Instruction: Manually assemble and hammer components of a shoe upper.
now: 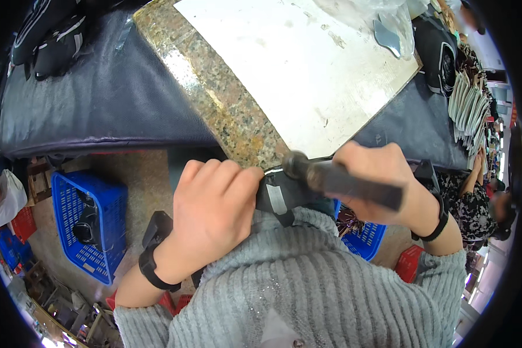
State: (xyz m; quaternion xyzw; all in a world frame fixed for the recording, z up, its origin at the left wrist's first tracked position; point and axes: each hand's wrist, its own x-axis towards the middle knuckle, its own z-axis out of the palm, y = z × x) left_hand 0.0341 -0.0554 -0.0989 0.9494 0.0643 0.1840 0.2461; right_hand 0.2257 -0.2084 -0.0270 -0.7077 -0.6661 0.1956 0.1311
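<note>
My left hand (211,206) is closed on the edge of a black shoe upper (287,200) with a grey strip, pressing it at the near corner of the stone slab (238,116). My right hand (380,165) grips a hammer (354,182). The hammer's dark metal head lies over the shoe upper, its round end near the slab's corner; I cannot tell whether it touches. My fingers hide most of the hammer's handle.
A white sheet (296,75) covers much of the slab, with clear plastic (397,20) at its far end. Black shoe uppers (58,46) lie far left on the dark padded table (98,98). Blue crates (116,226) stand below. Another person's patterned sleeve (470,203) shows at right.
</note>
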